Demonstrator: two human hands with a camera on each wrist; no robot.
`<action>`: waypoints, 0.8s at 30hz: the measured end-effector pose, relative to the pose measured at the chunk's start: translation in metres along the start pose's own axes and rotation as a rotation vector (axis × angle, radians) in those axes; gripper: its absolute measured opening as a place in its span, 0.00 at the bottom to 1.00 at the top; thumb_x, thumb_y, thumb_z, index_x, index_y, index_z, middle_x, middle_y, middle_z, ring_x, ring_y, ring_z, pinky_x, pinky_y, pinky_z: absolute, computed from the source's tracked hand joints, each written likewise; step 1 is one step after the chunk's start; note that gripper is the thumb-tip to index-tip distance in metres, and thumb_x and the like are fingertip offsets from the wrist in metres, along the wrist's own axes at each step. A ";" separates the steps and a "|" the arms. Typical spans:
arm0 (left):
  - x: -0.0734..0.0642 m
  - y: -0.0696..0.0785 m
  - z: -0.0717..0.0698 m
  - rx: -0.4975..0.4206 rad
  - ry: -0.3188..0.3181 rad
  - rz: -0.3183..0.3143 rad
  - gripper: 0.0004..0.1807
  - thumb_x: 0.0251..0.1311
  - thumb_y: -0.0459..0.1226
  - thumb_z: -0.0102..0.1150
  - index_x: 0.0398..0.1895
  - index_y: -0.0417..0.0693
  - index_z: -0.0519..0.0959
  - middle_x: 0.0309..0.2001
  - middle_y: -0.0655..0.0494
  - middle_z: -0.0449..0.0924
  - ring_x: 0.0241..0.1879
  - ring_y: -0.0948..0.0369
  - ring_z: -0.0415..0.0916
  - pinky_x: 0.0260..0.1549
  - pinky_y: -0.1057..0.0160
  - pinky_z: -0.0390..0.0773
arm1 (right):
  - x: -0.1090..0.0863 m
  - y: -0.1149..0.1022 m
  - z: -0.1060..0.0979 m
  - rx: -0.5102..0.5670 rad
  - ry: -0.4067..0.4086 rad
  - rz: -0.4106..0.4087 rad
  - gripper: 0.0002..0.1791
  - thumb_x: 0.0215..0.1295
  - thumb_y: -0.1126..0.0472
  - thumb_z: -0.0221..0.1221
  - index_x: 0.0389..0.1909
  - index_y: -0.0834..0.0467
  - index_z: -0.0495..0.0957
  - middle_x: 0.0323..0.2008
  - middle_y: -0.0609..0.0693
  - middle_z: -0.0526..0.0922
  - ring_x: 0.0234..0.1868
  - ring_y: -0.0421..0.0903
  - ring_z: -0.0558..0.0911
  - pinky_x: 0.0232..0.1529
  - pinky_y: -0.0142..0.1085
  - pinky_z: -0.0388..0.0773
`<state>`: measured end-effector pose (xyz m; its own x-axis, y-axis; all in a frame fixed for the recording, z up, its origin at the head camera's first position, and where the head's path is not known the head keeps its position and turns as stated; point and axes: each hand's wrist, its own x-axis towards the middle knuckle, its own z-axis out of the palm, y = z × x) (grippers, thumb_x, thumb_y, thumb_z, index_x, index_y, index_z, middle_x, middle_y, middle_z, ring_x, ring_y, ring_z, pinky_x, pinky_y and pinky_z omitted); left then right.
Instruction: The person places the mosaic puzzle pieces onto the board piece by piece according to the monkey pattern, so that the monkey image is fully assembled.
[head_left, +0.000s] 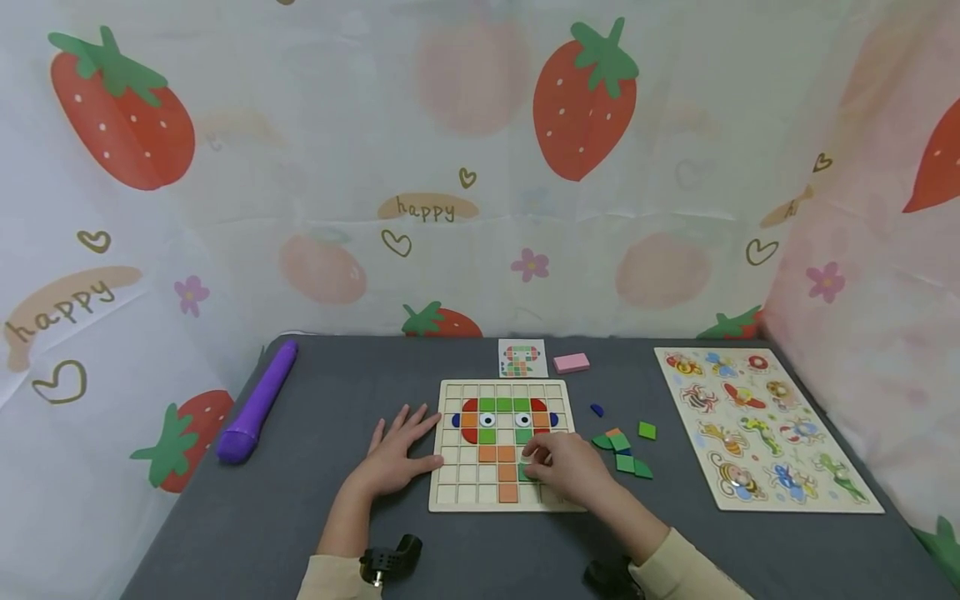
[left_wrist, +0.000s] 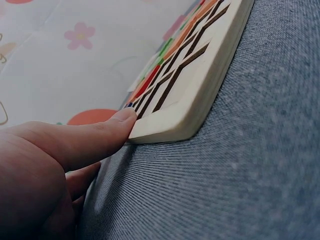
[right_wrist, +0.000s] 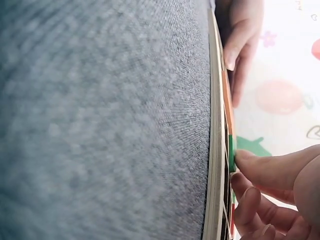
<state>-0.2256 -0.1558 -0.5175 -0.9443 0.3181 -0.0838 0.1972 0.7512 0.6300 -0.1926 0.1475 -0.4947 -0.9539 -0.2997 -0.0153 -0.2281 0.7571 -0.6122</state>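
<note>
A wooden grid board (head_left: 465,496) lies on the table with red, green, orange, blue and eye-patterned tiles set in its cells. My left hand (head_left: 397,458) rests beside its left edge with fingers spread, and its thumb (left_wrist: 122,117) touches the rim in the left wrist view. Over the lower right cells, my right hand (head_left: 570,468) pinches a green tile (right_wrist: 231,152) at the board's surface. The thumb lies against that tile, and the other fingers are curled. Next to the green tile is a column of orange tiles (head_left: 507,473). The right hand hides several cells.
Loose green, orange and blue pieces (head_left: 625,462) lie right of the board, with a green square (head_left: 647,431) apart from them. Behind it are a pattern card (head_left: 523,372) and a pink block (head_left: 572,362). A purple microphone-shaped object (head_left: 262,400) lies left; an insect puzzle board (head_left: 765,433) lies right.
</note>
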 end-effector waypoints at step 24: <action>0.001 0.000 0.001 0.001 0.006 -0.005 0.41 0.62 0.51 0.67 0.77 0.56 0.64 0.80 0.48 0.52 0.81 0.44 0.35 0.75 0.35 0.27 | -0.007 0.012 -0.016 0.027 0.027 0.038 0.02 0.62 0.60 0.70 0.35 0.50 0.87 0.28 0.40 0.82 0.29 0.39 0.77 0.31 0.34 0.75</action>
<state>-0.2264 -0.1546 -0.5188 -0.9467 0.3113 -0.0822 0.1930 0.7532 0.6288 -0.1915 0.1678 -0.4888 -0.9667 -0.2554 -0.0178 -0.1870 0.7518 -0.6323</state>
